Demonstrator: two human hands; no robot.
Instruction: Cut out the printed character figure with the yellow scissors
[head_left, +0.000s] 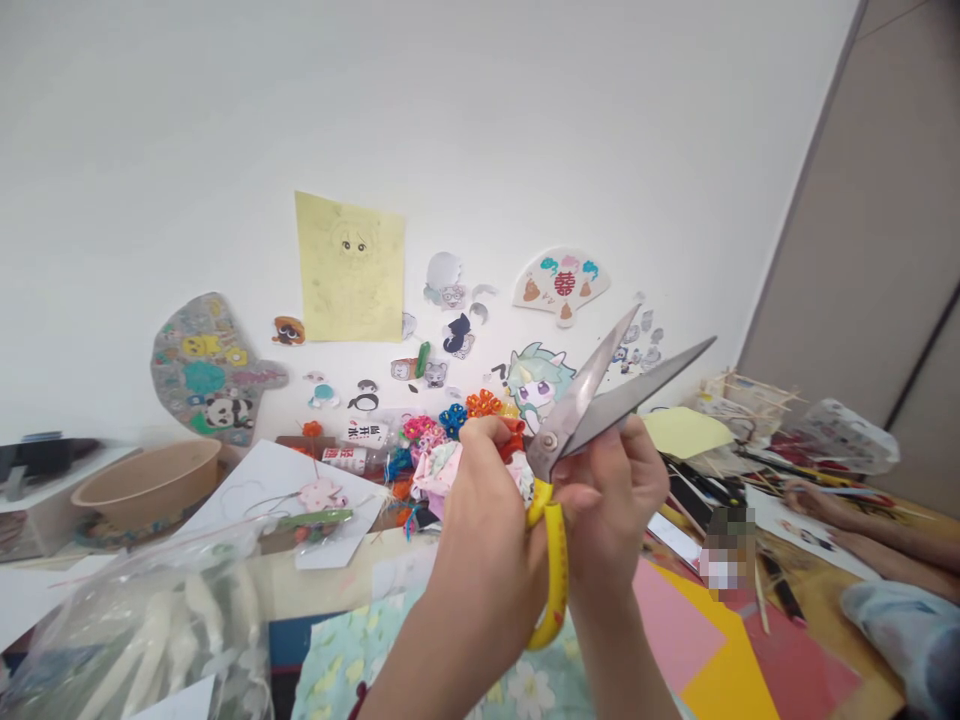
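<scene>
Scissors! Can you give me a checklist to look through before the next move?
1. Scissors open: ok, the blades stand apart.
2. Right hand clear of the blades: not ok, its fingers are close to the lower one.
3. Left hand firmly on the yellow handles: cannot tell, partly hidden.
4. Something between the blades: not ok, nothing shows there.
5. Other person's hand away from the blades: ok, it's by the white paper.

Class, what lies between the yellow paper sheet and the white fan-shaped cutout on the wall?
In the head view, small cartoon cutouts, one a dark blue cat-like shape, are between the yellow paper sheet and the white fan-shaped cutout.
</scene>
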